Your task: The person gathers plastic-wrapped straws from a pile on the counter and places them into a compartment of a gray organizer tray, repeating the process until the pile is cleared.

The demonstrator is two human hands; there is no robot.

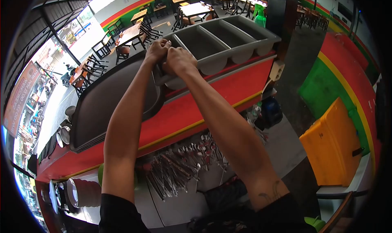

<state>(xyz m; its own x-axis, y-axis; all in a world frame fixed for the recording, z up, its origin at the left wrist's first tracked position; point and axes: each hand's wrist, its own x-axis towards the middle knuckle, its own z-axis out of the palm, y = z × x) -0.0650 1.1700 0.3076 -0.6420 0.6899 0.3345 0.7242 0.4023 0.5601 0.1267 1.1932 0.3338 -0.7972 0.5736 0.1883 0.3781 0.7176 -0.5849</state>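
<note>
I see both hands together on the near end of the grey caddy (222, 41) on the red counter (212, 98): left hand (157, 50) and right hand (178, 61) each clamped on its rim, beside stacked trays (106, 106).

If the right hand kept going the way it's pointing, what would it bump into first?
Probably the grey plastic cutlery tray: the right hand already rests at its near end, pointing along its empty compartments. Depth is hard to judge.

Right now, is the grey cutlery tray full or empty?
Empty: the compartments of the grey cutlery tray show bare bottoms. The cutlery lies on the counter below.
</note>
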